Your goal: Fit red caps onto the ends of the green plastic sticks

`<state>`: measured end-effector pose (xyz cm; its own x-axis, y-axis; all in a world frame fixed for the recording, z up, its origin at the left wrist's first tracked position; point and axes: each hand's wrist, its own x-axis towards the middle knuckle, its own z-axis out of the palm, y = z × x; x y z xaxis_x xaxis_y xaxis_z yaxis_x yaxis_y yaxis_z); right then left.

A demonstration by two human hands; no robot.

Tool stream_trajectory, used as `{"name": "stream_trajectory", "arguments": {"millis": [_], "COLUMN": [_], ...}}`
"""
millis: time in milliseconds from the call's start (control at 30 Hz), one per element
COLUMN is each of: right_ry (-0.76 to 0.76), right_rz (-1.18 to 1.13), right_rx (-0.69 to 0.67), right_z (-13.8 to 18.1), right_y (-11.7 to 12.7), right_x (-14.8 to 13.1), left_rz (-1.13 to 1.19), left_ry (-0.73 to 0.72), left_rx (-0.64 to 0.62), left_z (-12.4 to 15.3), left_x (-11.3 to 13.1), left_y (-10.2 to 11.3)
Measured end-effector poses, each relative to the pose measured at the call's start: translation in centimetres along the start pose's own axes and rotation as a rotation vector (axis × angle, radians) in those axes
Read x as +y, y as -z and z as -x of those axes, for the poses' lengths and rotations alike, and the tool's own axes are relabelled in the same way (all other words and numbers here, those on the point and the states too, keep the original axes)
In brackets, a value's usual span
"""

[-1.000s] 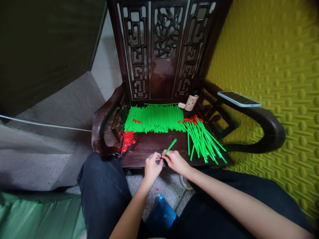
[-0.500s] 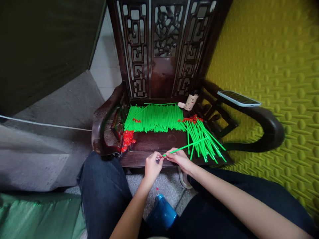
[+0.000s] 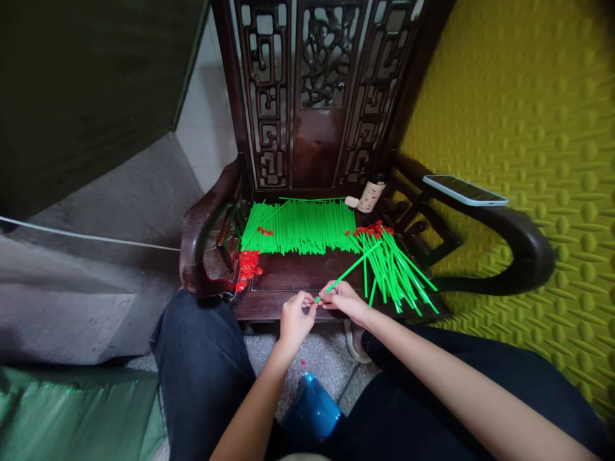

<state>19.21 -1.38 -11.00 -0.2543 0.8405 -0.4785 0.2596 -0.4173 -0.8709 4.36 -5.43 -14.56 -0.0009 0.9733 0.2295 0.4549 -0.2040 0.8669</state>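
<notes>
My right hand pinches the near end of a green plastic stick that slants up and to the right over the dark wooden chair seat. My left hand is closed in a pinch right at that stick's near tip, fingertips meeting those of the right hand; a tiny red bit shows there. Behind lies a wide row of green sticks. To the right is a fanned pile of sticks with red tips. A heap of small red caps sits at the seat's left edge.
A phone lies on the chair's right armrest. A small white bottle stands at the seat's back right. A blue bottle stands between my knees. A yellow padded mat fills the right.
The stick in my right hand swung from pointing up-right to lying nearly level toward the right pile, then tilted up again. Both hands stayed together at the seat's front edge.
</notes>
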Motion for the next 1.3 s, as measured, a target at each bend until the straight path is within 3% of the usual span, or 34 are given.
{"name": "stream_trajectory", "arguments": {"millis": [233, 700, 967, 1300], "right_ry": [-0.024, 0.086, 0.211, 0.439], "right_rz": [0.156, 0.516, 0.662, 0.65], "right_rx": [-0.002, 0.049, 0.107, 0.133], "right_z": [-1.3, -2.5, -1.4, 0.7], "right_y": [0.0, -0.3, -0.9, -1.1], "right_x": [0.0, -0.5, -0.8, 0.1], "left_rz": [-0.004, 0.049, 0.06, 0.02], "left_ry": [0.006, -0.005, 0.003, 0.018], "left_rx": [-0.009, -0.05, -0.036, -0.015], "left_z": [-0.1, -0.5, -0.5, -0.4], "left_x": [-0.1, 0.1, 0.1, 0.1], "left_y": [0.0, 0.5, 0.5, 0.3]}}
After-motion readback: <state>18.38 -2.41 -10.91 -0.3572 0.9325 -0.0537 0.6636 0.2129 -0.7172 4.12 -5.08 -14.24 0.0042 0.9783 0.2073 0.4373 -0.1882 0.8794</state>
